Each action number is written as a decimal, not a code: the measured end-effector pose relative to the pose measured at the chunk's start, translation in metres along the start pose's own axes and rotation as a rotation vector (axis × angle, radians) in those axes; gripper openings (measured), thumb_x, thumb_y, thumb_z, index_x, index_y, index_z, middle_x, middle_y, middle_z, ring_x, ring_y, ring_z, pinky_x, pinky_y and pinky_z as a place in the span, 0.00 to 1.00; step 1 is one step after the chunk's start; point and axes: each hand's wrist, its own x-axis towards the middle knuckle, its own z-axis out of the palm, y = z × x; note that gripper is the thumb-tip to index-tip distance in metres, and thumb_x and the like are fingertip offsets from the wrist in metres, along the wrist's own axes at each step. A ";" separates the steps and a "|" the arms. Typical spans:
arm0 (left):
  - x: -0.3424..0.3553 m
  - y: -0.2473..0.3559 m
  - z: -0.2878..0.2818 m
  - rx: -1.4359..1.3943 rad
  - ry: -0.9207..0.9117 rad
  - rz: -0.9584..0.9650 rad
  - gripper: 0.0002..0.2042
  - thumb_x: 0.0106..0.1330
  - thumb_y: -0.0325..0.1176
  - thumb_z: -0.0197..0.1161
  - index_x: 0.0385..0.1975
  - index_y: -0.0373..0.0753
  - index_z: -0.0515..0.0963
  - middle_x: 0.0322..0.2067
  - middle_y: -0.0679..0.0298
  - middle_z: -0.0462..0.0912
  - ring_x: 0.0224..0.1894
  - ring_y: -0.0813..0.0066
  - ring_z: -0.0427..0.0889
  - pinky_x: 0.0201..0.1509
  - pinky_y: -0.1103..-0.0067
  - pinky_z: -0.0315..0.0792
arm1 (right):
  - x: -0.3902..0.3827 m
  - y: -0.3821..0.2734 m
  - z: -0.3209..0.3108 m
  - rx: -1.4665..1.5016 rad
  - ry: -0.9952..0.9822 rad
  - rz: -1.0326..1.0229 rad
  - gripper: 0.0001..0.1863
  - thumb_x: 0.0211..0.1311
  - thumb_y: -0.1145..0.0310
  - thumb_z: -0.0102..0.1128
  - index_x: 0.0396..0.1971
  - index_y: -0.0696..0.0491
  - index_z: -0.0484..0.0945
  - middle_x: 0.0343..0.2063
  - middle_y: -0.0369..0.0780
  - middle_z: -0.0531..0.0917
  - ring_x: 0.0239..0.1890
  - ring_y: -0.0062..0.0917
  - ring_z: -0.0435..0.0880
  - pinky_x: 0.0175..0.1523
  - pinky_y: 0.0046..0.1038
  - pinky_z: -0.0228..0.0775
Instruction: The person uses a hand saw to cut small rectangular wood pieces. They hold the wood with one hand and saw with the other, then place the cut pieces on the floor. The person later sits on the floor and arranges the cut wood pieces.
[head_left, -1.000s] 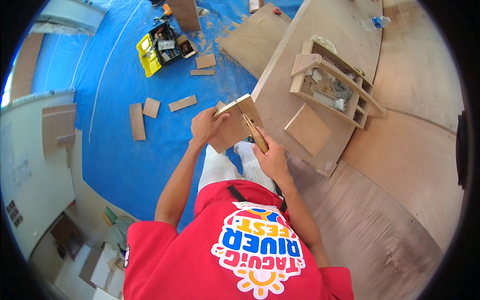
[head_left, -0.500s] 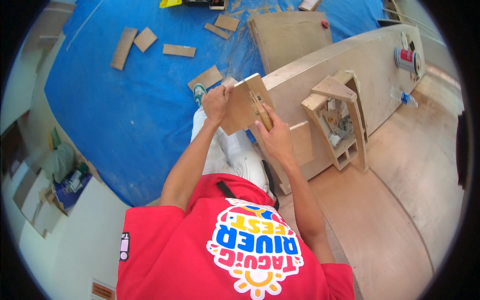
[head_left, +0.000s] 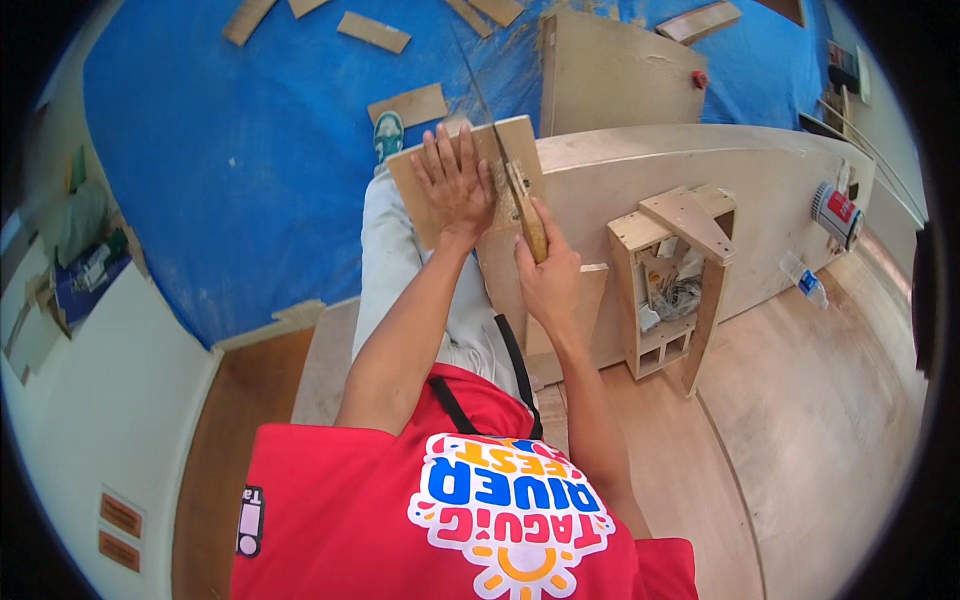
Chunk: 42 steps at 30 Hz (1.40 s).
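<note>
A flat wooden board (head_left: 527, 148) lies across my leg, its right part beside the edge of the wooden panel. My left hand (head_left: 458, 188) presses flat on the board, fingers spread. A handsaw (head_left: 532, 226) with a wooden handle is gripped in my right hand (head_left: 551, 272). The saw's thin dark blade stretches away from me across the board's far edge, over a line dividing off its right strip. Whether the teeth are cutting into the wood cannot be made out.
Right of me a wooden panel (head_left: 780, 165) bears a small wooden frame box (head_left: 622, 237), a can (head_left: 836, 213) and a plastic bottle (head_left: 808, 284). Wood offcuts (head_left: 374, 32) and sawdust lie on the blue sheet (head_left: 270, 150). A larger board (head_left: 620, 80) rests beyond the panel.
My left hand has gone from gripping the board's left edge to lying flat on top. The saw blade now shows stretched out across the board. The whole view has shifted.
</note>
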 end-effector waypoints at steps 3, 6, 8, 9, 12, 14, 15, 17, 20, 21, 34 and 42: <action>-0.001 0.002 -0.003 0.002 -0.053 0.066 0.28 0.76 0.47 0.48 0.75 0.50 0.64 0.73 0.55 0.63 0.78 0.52 0.54 0.79 0.44 0.41 | -0.015 0.012 -0.005 0.043 0.004 0.004 0.28 0.68 0.68 0.60 0.68 0.50 0.71 0.31 0.60 0.83 0.34 0.54 0.86 0.39 0.44 0.76; -0.001 0.006 -0.006 -0.028 -0.065 0.130 0.29 0.73 0.47 0.52 0.74 0.51 0.65 0.70 0.59 0.67 0.77 0.56 0.58 0.77 0.41 0.41 | -0.026 0.017 -0.008 0.028 0.038 0.014 0.28 0.68 0.68 0.60 0.68 0.50 0.70 0.30 0.58 0.83 0.33 0.51 0.86 0.38 0.43 0.75; -0.001 0.008 -0.007 -0.013 -0.072 0.127 0.29 0.73 0.48 0.52 0.74 0.51 0.65 0.70 0.59 0.67 0.77 0.56 0.57 0.77 0.40 0.40 | -0.027 0.015 -0.010 0.050 0.048 0.010 0.28 0.68 0.68 0.60 0.68 0.50 0.70 0.30 0.58 0.83 0.33 0.51 0.86 0.38 0.43 0.75; -0.001 0.010 -0.006 -0.009 -0.069 0.103 0.29 0.73 0.48 0.52 0.74 0.50 0.65 0.70 0.59 0.67 0.77 0.56 0.57 0.77 0.40 0.40 | -0.026 0.013 -0.011 0.089 0.056 -0.005 0.28 0.68 0.68 0.60 0.68 0.50 0.71 0.30 0.59 0.83 0.33 0.53 0.86 0.38 0.44 0.75; -0.003 0.016 0.000 0.056 -0.017 -0.017 0.29 0.73 0.48 0.52 0.73 0.50 0.65 0.70 0.57 0.65 0.76 0.54 0.56 0.76 0.39 0.40 | -0.012 0.003 -0.016 0.031 -0.021 -0.011 0.29 0.67 0.68 0.61 0.68 0.49 0.71 0.31 0.60 0.82 0.34 0.57 0.84 0.37 0.46 0.74; -0.001 0.021 0.006 0.182 0.026 -0.152 0.29 0.73 0.48 0.52 0.73 0.50 0.64 0.69 0.56 0.64 0.76 0.52 0.56 0.76 0.39 0.40 | -0.001 -0.005 -0.020 -0.011 -0.062 -0.021 0.29 0.66 0.69 0.61 0.68 0.48 0.71 0.31 0.61 0.82 0.35 0.59 0.83 0.37 0.48 0.73; -0.001 0.023 0.008 0.207 0.033 -0.174 0.29 0.73 0.48 0.52 0.73 0.49 0.65 0.69 0.57 0.64 0.75 0.53 0.56 0.76 0.42 0.40 | 0.004 -0.008 -0.021 -0.006 -0.069 -0.036 0.29 0.66 0.69 0.62 0.68 0.48 0.72 0.30 0.61 0.81 0.35 0.59 0.82 0.37 0.49 0.73; 0.000 0.022 0.010 0.166 0.065 -0.128 0.28 0.74 0.48 0.51 0.73 0.50 0.65 0.69 0.58 0.65 0.75 0.53 0.57 0.76 0.42 0.40 | 0.009 -0.012 -0.025 -0.017 -0.075 -0.051 0.29 0.66 0.69 0.62 0.67 0.47 0.72 0.32 0.61 0.81 0.37 0.60 0.82 0.37 0.49 0.73; 0.000 0.020 0.010 0.167 0.063 -0.106 0.28 0.74 0.48 0.50 0.73 0.50 0.65 0.68 0.58 0.65 0.75 0.54 0.57 0.76 0.42 0.40 | -0.003 -0.010 -0.036 -0.043 -0.109 0.000 0.28 0.67 0.69 0.62 0.67 0.47 0.73 0.36 0.61 0.83 0.39 0.58 0.84 0.38 0.48 0.74; 0.000 0.019 0.009 0.178 0.081 -0.095 0.28 0.74 0.48 0.50 0.73 0.50 0.65 0.68 0.58 0.65 0.75 0.54 0.57 0.76 0.42 0.40 | -0.013 -0.007 -0.045 -0.043 -0.135 0.029 0.27 0.67 0.69 0.61 0.67 0.48 0.73 0.37 0.60 0.83 0.40 0.58 0.84 0.39 0.47 0.75; -0.002 0.019 0.010 0.187 0.035 -0.104 0.28 0.75 0.49 0.47 0.73 0.49 0.65 0.69 0.57 0.66 0.76 0.53 0.56 0.77 0.41 0.38 | -0.054 0.008 -0.063 -0.084 -0.198 0.095 0.29 0.69 0.71 0.59 0.69 0.46 0.69 0.44 0.57 0.85 0.45 0.54 0.86 0.46 0.46 0.78; -0.001 0.022 0.010 0.140 0.049 -0.139 0.28 0.75 0.48 0.47 0.73 0.49 0.66 0.69 0.58 0.67 0.76 0.53 0.57 0.78 0.42 0.38 | -0.031 0.015 -0.049 -0.105 -0.195 0.098 0.29 0.69 0.71 0.58 0.69 0.48 0.68 0.44 0.60 0.84 0.48 0.56 0.84 0.48 0.49 0.76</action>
